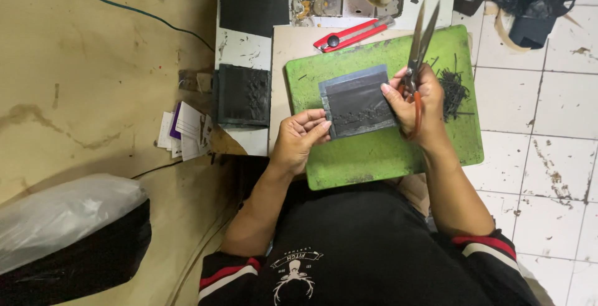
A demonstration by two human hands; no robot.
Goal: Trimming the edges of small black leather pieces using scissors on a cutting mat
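Two hands: both hold one dark grey leather piece (356, 101) over a green cutting board (386, 156), seen from above.
Left hand (300, 136): fingers and thumb pinch the lower left corner of the leather piece, clenched on its edge.
Right hand (418, 99): fingertips press the right edge of the leather piece, while the same hand grips a pair of scissors (418, 44) with orange-red handles.
Scissors: the long metal blades point up and away from the person, slightly parted, clear of the leather.
Leather piece: roughly rectangular, held flat and a little tilted, between the two hands, with a lighter grey border along its top and left edges.
Cutting board: rests on the person's lap and against a pale work surface (293, 50); a pile of thin black trimmings (453, 91) lies on it just right of the right hand.
Beyond the board: a red utility knife (352, 35) lies at the board's top left corner.
To the left: a second dark leather panel (243, 95) lies flat, well apart from the hands, with a stack of small paper cards (184, 130) beside it.
Floor: white tiles (548, 125) on the right.
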